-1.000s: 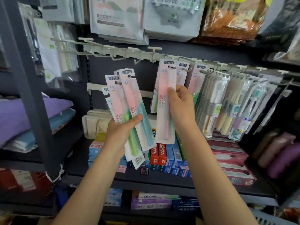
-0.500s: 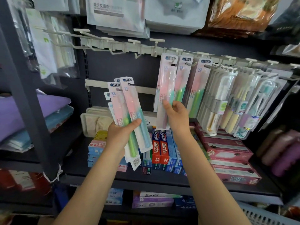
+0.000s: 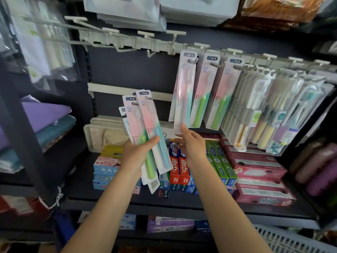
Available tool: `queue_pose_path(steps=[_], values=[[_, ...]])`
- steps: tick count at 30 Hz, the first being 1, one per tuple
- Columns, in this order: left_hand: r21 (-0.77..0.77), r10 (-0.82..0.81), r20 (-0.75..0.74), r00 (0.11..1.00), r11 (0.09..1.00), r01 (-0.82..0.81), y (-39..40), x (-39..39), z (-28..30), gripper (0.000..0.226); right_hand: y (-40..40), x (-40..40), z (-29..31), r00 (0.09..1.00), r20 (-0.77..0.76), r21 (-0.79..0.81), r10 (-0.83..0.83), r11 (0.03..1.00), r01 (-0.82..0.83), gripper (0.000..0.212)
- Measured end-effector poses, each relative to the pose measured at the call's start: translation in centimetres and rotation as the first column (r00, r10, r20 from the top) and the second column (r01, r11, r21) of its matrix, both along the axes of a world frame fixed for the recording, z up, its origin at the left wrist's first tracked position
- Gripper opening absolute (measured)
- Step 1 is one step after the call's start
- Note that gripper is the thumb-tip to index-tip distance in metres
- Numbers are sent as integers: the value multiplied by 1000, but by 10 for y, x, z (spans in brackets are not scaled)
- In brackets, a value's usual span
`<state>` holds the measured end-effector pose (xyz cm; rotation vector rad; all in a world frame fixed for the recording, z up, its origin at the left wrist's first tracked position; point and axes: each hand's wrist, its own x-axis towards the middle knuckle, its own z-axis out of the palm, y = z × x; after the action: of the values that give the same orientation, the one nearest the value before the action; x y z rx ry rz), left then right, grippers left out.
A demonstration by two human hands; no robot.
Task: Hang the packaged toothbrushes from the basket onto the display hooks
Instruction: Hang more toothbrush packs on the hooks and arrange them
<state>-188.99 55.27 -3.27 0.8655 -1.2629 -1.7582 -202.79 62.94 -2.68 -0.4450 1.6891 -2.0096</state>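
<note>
My left hand (image 3: 138,154) grips a fan of several pink-and-green packaged toothbrushes (image 3: 144,121) in front of the shelf. One more pack (image 3: 184,92) hangs on a display hook (image 3: 193,61), leftmost in a row with two like packs (image 3: 204,92) to its right. My right hand (image 3: 191,145) is just under that pack. Its fingers are relaxed and one fingertip touches the pack's lower edge. A corner of the white basket (image 3: 284,240) shows at the bottom right.
Empty white hooks (image 3: 127,44) stick out along the rail to the left of the hung packs. Clear-cased toothbrushes (image 3: 273,106) fill the hooks to the right. Toothpaste boxes (image 3: 179,165) line the shelf below. A grey upright post (image 3: 21,125) stands at the left.
My right hand slid down the pack it held at the hook and loosened its grip; the pack now hangs by itself. My left hand kept its bundle of packs.
</note>
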Motion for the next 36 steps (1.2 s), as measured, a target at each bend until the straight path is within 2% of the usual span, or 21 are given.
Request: queue_pose_path(steps=[4,8,12,14,17,20,24,30,36], values=[[8,-8,0,1000,1000,8,-1,-1,-3,30,-15,-8,11,997,72,45,5,999,-9,44],[9,-13,-10,1000,1000,14,0,-1,-4,29,-14,-9,9,992,124,110,8,994,-22,51],[8,-13,-42,999,1000,13,9,1,-5,34,15,4,-5,986,-48,114,159,982,-153,36],[5,-6,-45,999,1000,6,16,-2,-5,36,31,9,-9,940,-135,141,313,945,-294,36],[-18,-7,-41,999,1000,6,29,-10,-4,31,52,12,-12,873,-188,193,450,889,-416,20],[-44,-21,-46,999,999,19,46,-15,-1,25,69,9,-11,904,-188,122,385,922,-367,9],[-55,-37,-72,997,998,33,66,-17,2,24,89,4,-8,944,-227,9,240,970,-244,8],[-60,36,-87,996,997,-41,85,-15,12,26,115,4,-11,907,-336,-66,254,954,-292,18],[-122,18,-113,993,992,-31,97,-12,31,22,126,14,9,902,-363,-169,234,935,-311,25]])
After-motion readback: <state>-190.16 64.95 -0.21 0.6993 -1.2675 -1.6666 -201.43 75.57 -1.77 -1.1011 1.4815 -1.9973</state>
